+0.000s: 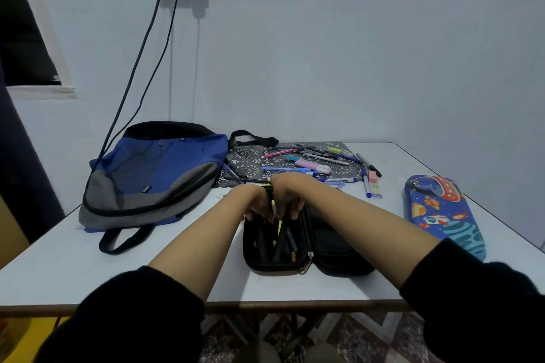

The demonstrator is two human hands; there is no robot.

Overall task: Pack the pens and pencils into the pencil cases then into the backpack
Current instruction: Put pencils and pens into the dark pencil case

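A black pencil case [330,247] lies unzipped on the white table [177,268], with several dark pens in its left half. My left hand [253,200] and my right hand [287,194] meet over the case's far end, fingers curled around pens [277,215] that point down into it. A pile of loose pens and markers [309,163] lies on a patterned mat [250,160] behind my hands. At the left lies a blue and grey backpack [153,177]. A blue space-print pencil case [442,212] sits zipped at the right.
Two dark cables [138,74] hang from a wall socket down behind the backpack. A pink eraser [372,176] and sticky notes lie near the pens. The table's right edge runs just past the space-print case.
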